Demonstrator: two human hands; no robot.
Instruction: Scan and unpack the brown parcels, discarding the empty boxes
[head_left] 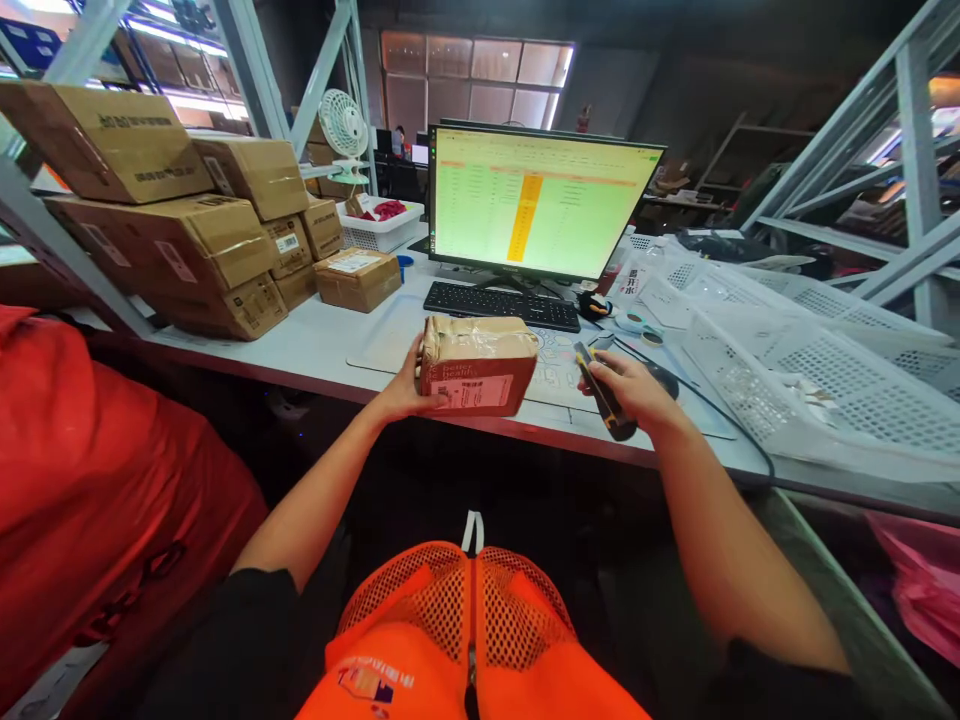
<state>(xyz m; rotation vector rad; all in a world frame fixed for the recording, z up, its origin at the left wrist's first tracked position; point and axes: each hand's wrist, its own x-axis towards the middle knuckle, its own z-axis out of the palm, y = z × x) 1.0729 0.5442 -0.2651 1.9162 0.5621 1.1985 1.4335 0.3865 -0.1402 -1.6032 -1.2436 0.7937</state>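
Note:
My left hand (409,385) grips a small taped cardboard parcel (477,365) by its left end, holding it up over the table's front edge with its white label facing me. My right hand (630,385) is closed round a black and yellow handheld barcode scanner (602,390), just right of the parcel and apart from it. A cable runs from the scanner off to the right across the table. Behind both hands lie a black keyboard (501,303) and a monitor (536,200) showing a green spreadsheet.
Stacked cardboard boxes (172,230) fill the table's left side. White perforated plastic baskets (787,350) crowd the right. A white basket with red items (381,222) and a small fan (343,125) stand at the back. A large red bag (90,480) sits at my left. Metal rack frames flank both sides.

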